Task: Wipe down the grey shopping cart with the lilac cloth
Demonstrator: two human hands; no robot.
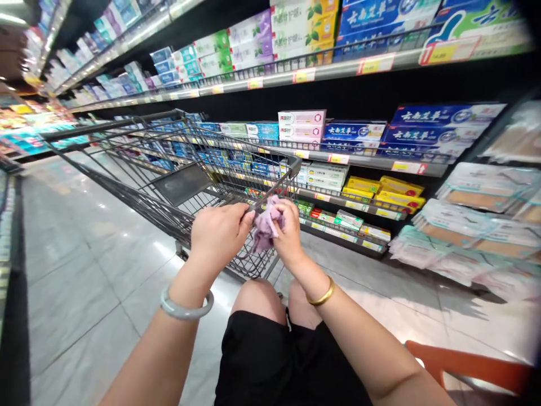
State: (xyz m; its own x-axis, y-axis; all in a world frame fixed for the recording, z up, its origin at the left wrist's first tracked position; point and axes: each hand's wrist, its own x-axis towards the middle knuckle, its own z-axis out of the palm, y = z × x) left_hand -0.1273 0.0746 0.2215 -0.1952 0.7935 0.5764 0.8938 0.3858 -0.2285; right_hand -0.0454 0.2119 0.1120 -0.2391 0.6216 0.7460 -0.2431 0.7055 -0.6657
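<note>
A grey metal shopping cart stands in front of my knees, its near end toward me. My left hand is closed on the cart's near top rim, thumb lying along the bar. Bunched in my right hand is a purple cloth, pressed against the same rim just right of my left thumb. Part of the cloth hangs down over the wire mesh. My fingers hide some of the rim.
Shelves of boxed toothpaste run along the right side of the aisle. Hanging packets stick out at the far right. An orange stool is at lower right. Tiled floor extends left.
</note>
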